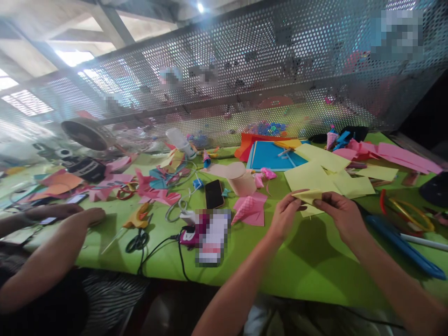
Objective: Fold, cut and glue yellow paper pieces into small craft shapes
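Between my two hands, just above the green table (273, 270), is a small folded piece of yellow paper (310, 196). My left hand (285, 212) pinches its left end, and my right hand (341, 210) grips its right end with thumb and fingers. Pale yellow sheets (308, 179) lie spread out right behind my hands. To the left of my left hand, a pink patterned paper cone (244, 208) rests on a pink square sheet (258, 214). A beige paper cup or roll (241, 179) stands behind it.
Another person's arm (52, 247) rests on the table at left, near a yellow glue gun (138, 217). Phones (214, 193), a magenta power strip (191, 235) and cables lie mid-table. A blue-handled tool (402, 245) is at right. Perforated metal panel (224, 88) stands behind.
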`<action>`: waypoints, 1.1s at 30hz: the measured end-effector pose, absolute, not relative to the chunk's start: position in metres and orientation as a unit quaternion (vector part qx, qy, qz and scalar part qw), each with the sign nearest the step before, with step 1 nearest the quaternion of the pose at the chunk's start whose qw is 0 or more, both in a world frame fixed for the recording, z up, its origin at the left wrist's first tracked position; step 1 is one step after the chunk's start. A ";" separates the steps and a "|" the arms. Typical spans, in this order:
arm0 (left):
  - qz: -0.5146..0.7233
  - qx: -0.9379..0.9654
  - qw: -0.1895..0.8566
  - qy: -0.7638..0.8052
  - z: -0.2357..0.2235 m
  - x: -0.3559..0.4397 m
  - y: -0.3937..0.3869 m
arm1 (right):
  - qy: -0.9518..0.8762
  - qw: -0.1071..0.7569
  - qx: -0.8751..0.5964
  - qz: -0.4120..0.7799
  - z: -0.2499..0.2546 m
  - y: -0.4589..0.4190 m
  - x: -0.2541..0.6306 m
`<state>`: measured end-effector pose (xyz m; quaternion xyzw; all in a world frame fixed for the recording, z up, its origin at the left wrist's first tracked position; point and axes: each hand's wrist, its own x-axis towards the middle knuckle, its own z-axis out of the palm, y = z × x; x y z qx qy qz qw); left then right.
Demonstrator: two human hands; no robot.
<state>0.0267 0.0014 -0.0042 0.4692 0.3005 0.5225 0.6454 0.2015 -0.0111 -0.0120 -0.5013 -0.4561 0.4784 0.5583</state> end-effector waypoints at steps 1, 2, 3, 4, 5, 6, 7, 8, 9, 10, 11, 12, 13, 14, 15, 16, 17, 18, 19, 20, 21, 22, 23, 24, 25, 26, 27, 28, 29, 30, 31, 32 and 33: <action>0.523 0.471 0.643 0.302 -0.004 0.027 0.001 | -0.456 0.558 -0.501 0.479 -0.012 -0.011 0.201; 0.524 0.472 0.640 0.303 -0.004 0.027 0.001 | -0.457 0.559 -0.500 0.479 -0.011 -0.011 0.201; 0.526 0.474 0.637 0.306 -0.003 0.028 0.001 | -0.457 0.558 -0.501 0.478 -0.011 -0.011 0.201; 0.527 0.474 0.634 0.309 -0.003 0.028 0.001 | -0.458 0.558 -0.501 0.476 -0.011 -0.011 0.201; 0.529 0.473 0.632 0.312 -0.004 0.029 0.002 | -0.459 0.559 -0.503 0.474 -0.011 -0.011 0.201; 0.530 0.471 0.631 0.314 -0.004 0.029 0.002 | -0.460 0.560 -0.503 0.472 -0.011 -0.011 0.201; 0.531 0.469 0.631 0.316 -0.004 0.029 0.003 | -0.461 0.561 -0.501 0.471 -0.012 -0.011 0.201; 0.533 0.467 0.631 0.316 -0.005 0.030 0.004 | -0.463 0.560 -0.498 0.472 -0.013 -0.011 0.201; 0.535 0.465 0.631 0.316 -0.005 0.030 0.004 | -0.466 0.561 -0.495 0.472 -0.014 -0.011 0.201; 0.536 0.463 0.631 0.316 -0.005 0.030 0.005 | -0.468 0.561 -0.493 0.472 -0.015 -0.011 0.201; 0.538 0.461 0.631 0.315 -0.005 0.030 0.005 | -0.471 0.561 -0.494 0.469 -0.016 -0.010 0.201; 0.540 0.459 0.631 0.315 -0.005 0.030 0.005 | -0.473 0.561 -0.498 0.462 -0.017 -0.010 0.202; 0.542 0.457 0.631 0.315 -0.005 0.029 0.005 | -0.475 0.563 -0.508 0.448 -0.017 -0.010 0.202; 0.543 0.457 0.631 0.314 -0.004 0.029 0.005 | -0.478 0.564 -0.519 0.429 -0.016 -0.010 0.203; 0.544 0.457 0.630 0.314 -0.004 0.029 0.005 | -0.483 0.566 -0.530 0.407 -0.016 -0.010 0.203; 0.544 0.458 0.629 0.315 -0.004 0.029 0.005 | -0.489 0.568 -0.537 0.386 -0.014 -0.010 0.203; 0.543 0.461 0.627 0.315 -0.003 0.029 0.004 | -0.497 0.571 -0.539 0.370 -0.013 -0.011 0.204; 0.541 0.465 0.625 0.316 -0.003 0.029 0.004 | -0.506 0.571 -0.536 0.361 -0.011 -0.012 0.204; 0.538 0.471 0.623 0.318 -0.003 0.029 0.004 | -0.514 0.570 -0.530 0.359 -0.009 -0.013 0.204; 0.533 0.478 0.620 0.320 -0.004 0.029 0.004 | -0.520 0.567 -0.524 0.365 -0.007 -0.014 0.205; 0.528 0.484 0.618 0.323 -0.004 0.029 0.004 | -0.522 0.563 -0.521 0.374 -0.006 -0.015 0.205; 0.522 0.490 0.617 0.327 -0.005 0.030 0.004 | -0.521 0.558 -0.519 0.385 -0.006 -0.015 0.205; 0.516 0.495 0.617 0.330 -0.005 0.030 0.004 | -0.518 0.555 -0.518 0.394 -0.006 -0.016 0.206; 0.509 0.499 0.617 0.334 -0.006 0.030 0.004 | -0.515 0.555 -0.518 0.399 -0.006 -0.016 0.206; 0.503 0.502 0.618 0.336 -0.006 0.030 0.004 | -0.511 0.557 -0.519 0.399 -0.006 -0.016 0.206; 0.497 0.505 0.620 0.337 -0.007 0.030 0.004 | -0.508 0.559 -0.521 0.397 -0.007 -0.016 0.207; 0.492 0.507 0.622 0.337 -0.007 0.030 0.004 | -0.506 0.563 -0.522 0.393 -0.007 -0.016 0.206; 0.486 0.509 0.626 0.336 -0.008 0.030 0.004 | -0.503 0.566 -0.523 0.391 -0.007 -0.016 0.206; 0.480 0.510 0.631 0.334 -0.008 0.030 0.004 | -0.500 0.569 -0.525 0.389 -0.008 -0.016 0.206; 0.475 0.510 0.636 0.331 -0.009 0.030 0.004 | -0.496 0.571 -0.524 0.391 -0.008 -0.016 0.205; 0.470 0.508 0.642 0.329 -0.009 0.031 0.005 | -0.493 0.575 -0.522 0.392 -0.009 -0.016 0.205; 0.466 0.504 0.648 0.330 -0.010 0.031 0.005 | -0.491 0.576 -0.521 0.395 -0.010 -0.016 0.205; 0.463 0.499 0.652 0.334 -0.011 0.031 0.006 | -0.491 0.575 -0.521 0.395 -0.010 -0.017 0.204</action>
